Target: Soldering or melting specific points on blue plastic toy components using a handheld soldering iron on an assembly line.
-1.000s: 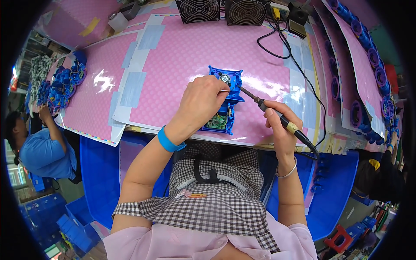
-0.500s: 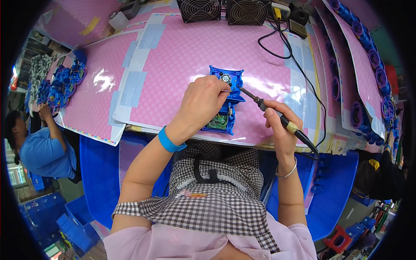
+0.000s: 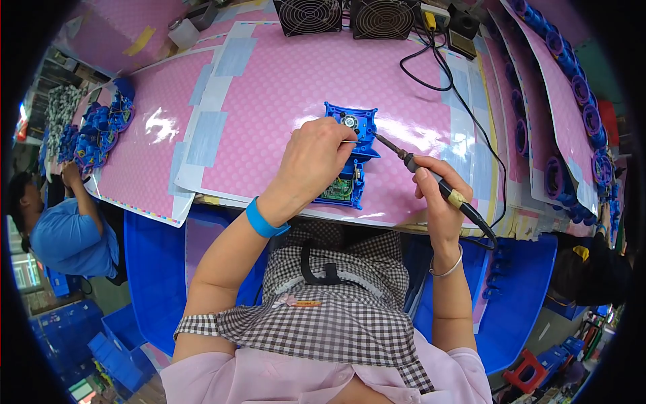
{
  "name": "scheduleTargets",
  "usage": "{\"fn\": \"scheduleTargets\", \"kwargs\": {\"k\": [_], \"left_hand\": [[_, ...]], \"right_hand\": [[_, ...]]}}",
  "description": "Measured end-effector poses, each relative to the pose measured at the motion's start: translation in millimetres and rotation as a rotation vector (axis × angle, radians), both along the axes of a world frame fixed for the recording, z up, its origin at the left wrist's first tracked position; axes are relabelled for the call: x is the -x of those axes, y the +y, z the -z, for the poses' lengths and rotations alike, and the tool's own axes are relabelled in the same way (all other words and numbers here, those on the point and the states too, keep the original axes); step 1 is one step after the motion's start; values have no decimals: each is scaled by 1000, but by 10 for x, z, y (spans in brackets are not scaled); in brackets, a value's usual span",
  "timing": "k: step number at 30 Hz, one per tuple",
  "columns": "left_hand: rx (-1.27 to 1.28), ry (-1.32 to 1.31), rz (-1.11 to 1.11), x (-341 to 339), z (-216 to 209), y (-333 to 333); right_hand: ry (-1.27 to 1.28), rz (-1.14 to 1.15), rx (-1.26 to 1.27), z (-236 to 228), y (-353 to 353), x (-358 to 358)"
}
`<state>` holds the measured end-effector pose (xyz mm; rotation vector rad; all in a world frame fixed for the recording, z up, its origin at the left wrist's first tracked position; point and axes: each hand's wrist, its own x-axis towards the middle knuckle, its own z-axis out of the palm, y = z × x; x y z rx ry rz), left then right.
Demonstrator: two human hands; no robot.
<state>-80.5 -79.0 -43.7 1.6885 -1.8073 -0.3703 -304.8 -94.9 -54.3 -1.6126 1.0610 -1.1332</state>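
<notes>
A blue plastic housing (image 3: 367, 151) lies opened out in two parts on the pink work surface. Its far part holds a round silvery component (image 3: 350, 123); a green circuit board (image 3: 336, 190) sits in the near part. My left hand (image 3: 313, 156) is over the housing's left side, its fingers pinched on a thin pale wire (image 3: 348, 141) and hiding some of the housing. Gripped in my right hand (image 3: 441, 192) is a soldering iron (image 3: 420, 168), tilted with its tip close to the right edge of the far part. Whether the tip touches is too small to tell.
Two black fans (image 3: 383, 18) stand at the back. The iron's black cable (image 3: 471, 114) loops along the right. Blue assemblies (image 3: 97, 138) are piled at the left, near a co-worker in blue (image 3: 70, 232). More blue parts (image 3: 585, 94) line the right side. Blue bins (image 3: 158, 269) are below the table edge.
My right hand and the soldering iron have shifted slightly to the right, drawing the tip a little toward the housing's outer edge. My left hand has hardly moved.
</notes>
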Motion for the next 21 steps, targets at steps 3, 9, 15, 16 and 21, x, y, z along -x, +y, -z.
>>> {"fn": "scheduleTargets", "kwargs": {"k": [3, 9, 15, 16, 21], "left_hand": [[-12, -5, -4, 3, 6, -6], [22, -26, 6, -7, 26, -15], [82, 7, 35, -57, -21, 3], [76, -5, 9, -116, -41, 49], [120, 304, -390, -505, -70, 426]], "right_hand": [[-5, 2, -1, -3, 1, -3], [-25, 23, -18, -54, 24, -8], [-96, 137, -6, -67, 58, -27], [-65, 141, 22, -70, 48, -11], [-66, 135, 199, -104, 30, 83]]}}
